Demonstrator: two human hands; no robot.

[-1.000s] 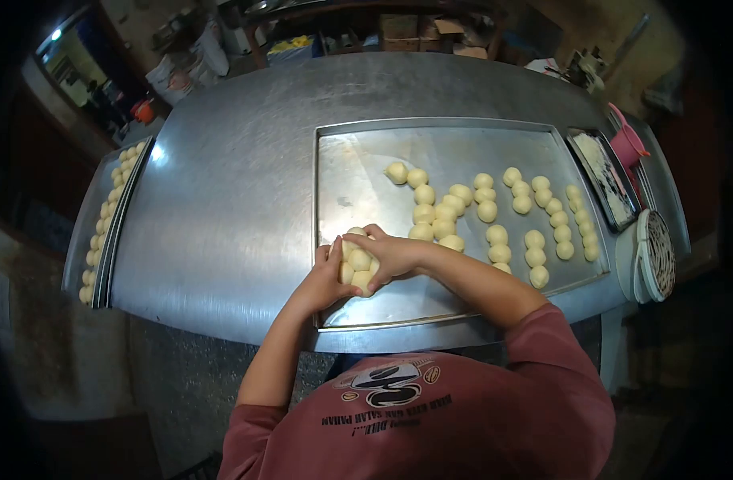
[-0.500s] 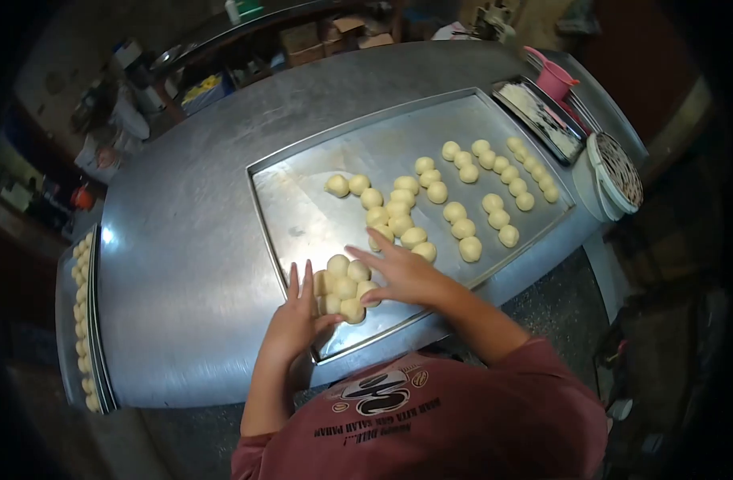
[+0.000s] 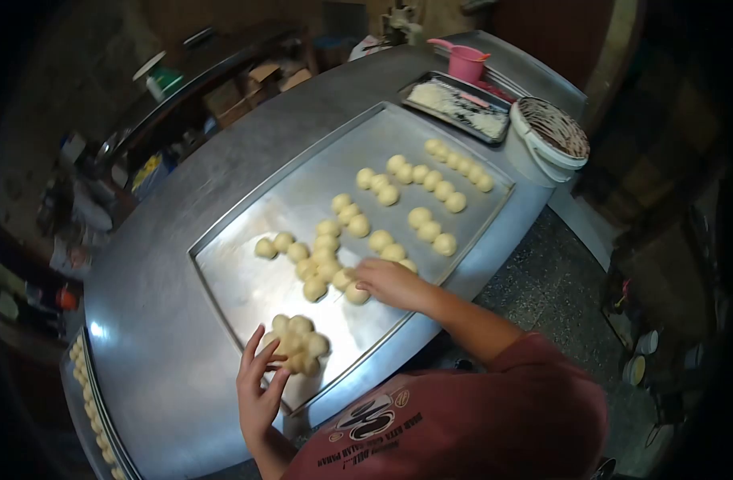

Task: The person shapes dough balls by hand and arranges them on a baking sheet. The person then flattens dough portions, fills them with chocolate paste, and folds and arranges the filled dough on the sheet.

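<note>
Touching the dough clump (image 3: 301,326) in the near-left corner of the big tray (image 3: 238,268): left hand (image 3: 260,382), fingers spread, maybe keeping it together | right hand (image 3: 392,285), curled at dough balls (image 3: 356,295) by the tray's front edge, can't see if it grips | dough rows (image 3: 429,231), tray's right, apart, maybe so they don't stick

left hand (image 3: 260,396): fingers (image 3: 252,350) parted | right hand (image 3: 394,283): fingers close together
</note>
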